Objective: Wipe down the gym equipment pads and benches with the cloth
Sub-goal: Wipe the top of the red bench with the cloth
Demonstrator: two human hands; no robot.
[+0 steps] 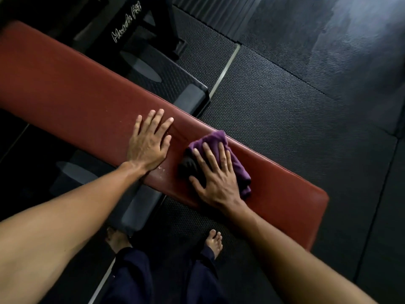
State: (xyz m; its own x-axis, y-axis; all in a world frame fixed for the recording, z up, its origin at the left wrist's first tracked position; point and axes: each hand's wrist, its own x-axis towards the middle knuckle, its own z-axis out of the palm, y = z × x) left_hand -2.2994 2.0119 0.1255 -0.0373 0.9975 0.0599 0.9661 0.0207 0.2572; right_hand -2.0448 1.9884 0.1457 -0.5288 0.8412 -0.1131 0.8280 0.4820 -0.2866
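my right hand (pixel 215 178) lies flat, fingers spread, pressing the folded purple fabric cloth (pixel 237 167) onto the long red-brown padded vinyl bench (pixel 65 84) near its 4 o'clock end. my left hand (pixel 149 145), at 9 o'clock of the cloth, rests flat on the bench, gripping nothing. the cloth looks soft and limp; i'd press over its middle so it won't bunch.

The bench (pixel 65 84) runs off the edge at 9 o'clock, its far end unseen. The right hand (pixel 215 178) covers much of the cloth (pixel 219 139). White lettering (pixel 126 24) at 11 o'clock is too blurred to read. At 6 o'clock a crossbar (pixel 135 211) hides part of what seems the left foot (pixel 117 238).
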